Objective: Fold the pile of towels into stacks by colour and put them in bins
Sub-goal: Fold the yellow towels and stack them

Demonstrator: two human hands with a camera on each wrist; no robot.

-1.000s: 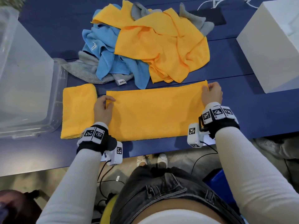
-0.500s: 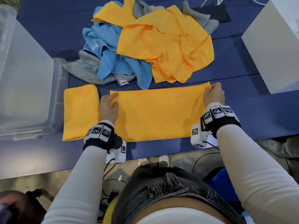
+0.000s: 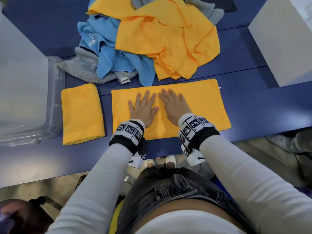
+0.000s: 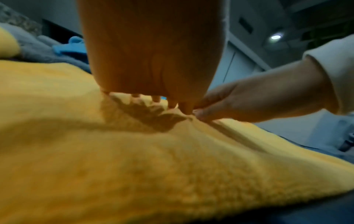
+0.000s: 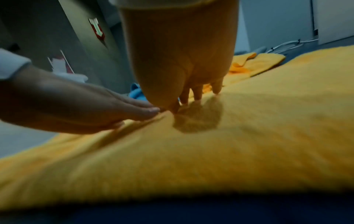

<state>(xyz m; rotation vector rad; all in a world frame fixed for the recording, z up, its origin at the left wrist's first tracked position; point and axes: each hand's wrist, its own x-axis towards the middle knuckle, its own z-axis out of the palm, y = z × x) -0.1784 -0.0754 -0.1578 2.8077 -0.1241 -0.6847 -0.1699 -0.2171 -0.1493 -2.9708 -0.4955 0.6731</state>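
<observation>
An orange towel (image 3: pixel 202 105) folded into a long strip lies flat near the front edge of the blue table (image 3: pixel 253 78). My left hand (image 3: pixel 143 107) and right hand (image 3: pixel 173 105) press flat on its middle, side by side, fingers straight. In the left wrist view my left hand (image 4: pixel 153 60) fills the top and my right hand (image 4: pixel 249 97) comes in from the right over the orange towel (image 4: pixel 134 166). A smaller folded orange towel (image 3: pixel 81 114) lies to the left. Behind is a loose pile of orange towels (image 3: pixel 168 39), blue towels (image 3: pixel 108 51) and grey towels (image 3: pixel 81 68).
A clear plastic bin (image 3: pixel 25 92) stands at the left edge of the table, close to the small folded towel. A white box (image 3: pixel 283 39) stands at the right. Below the table edge are the floor, shoes and cables.
Both hands have let go of the strip's far corners and moved inward to its middle, where they now lie flat. The strip sits a little further right of the small folded towel.
</observation>
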